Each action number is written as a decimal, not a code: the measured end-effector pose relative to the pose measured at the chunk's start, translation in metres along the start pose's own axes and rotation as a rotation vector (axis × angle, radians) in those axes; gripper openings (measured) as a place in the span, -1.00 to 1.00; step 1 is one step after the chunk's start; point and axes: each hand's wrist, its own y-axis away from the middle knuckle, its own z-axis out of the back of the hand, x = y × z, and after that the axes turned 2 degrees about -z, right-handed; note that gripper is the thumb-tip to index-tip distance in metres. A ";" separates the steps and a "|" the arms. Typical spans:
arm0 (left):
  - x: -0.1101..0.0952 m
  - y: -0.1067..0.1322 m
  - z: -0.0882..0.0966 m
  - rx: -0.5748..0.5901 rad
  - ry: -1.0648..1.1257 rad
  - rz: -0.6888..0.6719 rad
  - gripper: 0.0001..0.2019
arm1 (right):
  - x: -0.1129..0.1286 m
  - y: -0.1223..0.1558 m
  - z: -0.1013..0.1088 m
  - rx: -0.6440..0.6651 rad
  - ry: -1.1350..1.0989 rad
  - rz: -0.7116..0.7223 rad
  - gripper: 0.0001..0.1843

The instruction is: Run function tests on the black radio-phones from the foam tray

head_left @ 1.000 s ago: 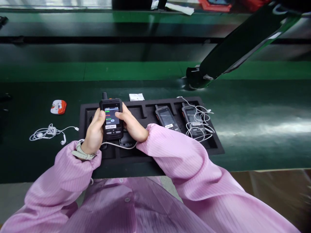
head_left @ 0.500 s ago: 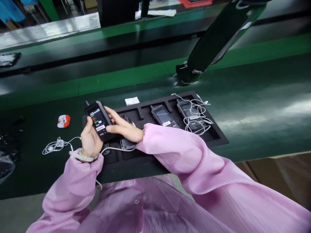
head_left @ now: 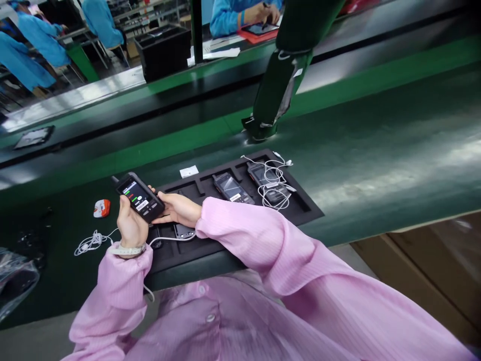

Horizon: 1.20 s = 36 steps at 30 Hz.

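Observation:
Both my hands hold a black handheld radio phone (head_left: 138, 196) with a lit screen showing red and green lines, tilted to the left above a black foam tray (head_left: 308, 208). My left hand (head_left: 130, 223) grips its lower left side, thumb on the edge. My right hand (head_left: 176, 208) supports it from below and the right, fingers curled under it. A white cable (head_left: 171, 238) runs from under the device across the tray. Two more black handsets (head_left: 232, 188) lie in the tray's slots, the right one (head_left: 271, 186) draped with white earphones.
White earphones (head_left: 90, 241) and a small orange-white item (head_left: 101, 207) lie on the dark green belt to the left. A white slip (head_left: 188, 171) sits behind the tray. A green post (head_left: 276, 85) stands beyond it. People in blue work at the far bench. A plastic bag (head_left: 15, 283) lies far left.
The handset has tilted and shifted left in my hands; my right fingers left the screen and went under the device. My view swung up and left, showing the far bench and people.

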 end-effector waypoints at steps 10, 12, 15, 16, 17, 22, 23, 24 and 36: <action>-0.019 0.015 -0.031 0.031 -0.062 0.034 -0.63 | 0.002 0.015 0.012 0.050 -0.097 0.067 -0.53; -0.022 0.018 -0.039 0.043 -0.060 0.057 -0.61 | 0.002 0.022 0.018 0.120 -0.110 0.099 -0.50; -0.025 0.024 -0.051 0.060 -0.052 0.075 -0.60 | -0.002 0.033 0.030 0.208 -0.132 0.176 -0.66; -0.025 0.027 -0.055 0.066 -0.053 0.068 -0.61 | -0.003 0.036 0.033 0.221 -0.134 0.197 -0.73; -0.025 0.029 -0.059 0.073 -0.056 0.054 -0.61 | -0.005 0.039 0.037 0.230 -0.134 0.216 -0.77; -0.020 0.039 -0.073 0.074 -0.117 -0.052 -0.67 | -0.013 0.049 0.047 0.268 -0.119 0.299 -0.56; -0.020 0.040 -0.074 0.071 -0.132 -0.060 -0.69 | -0.014 0.050 0.048 0.263 -0.121 0.302 -0.55; -0.019 0.041 -0.076 0.070 -0.146 -0.063 -0.70 | -0.014 0.050 0.049 0.257 -0.129 0.304 -0.56; -0.022 0.039 -0.073 0.138 -0.053 0.067 -0.65 | -0.015 0.057 0.049 0.338 -0.208 0.280 -0.46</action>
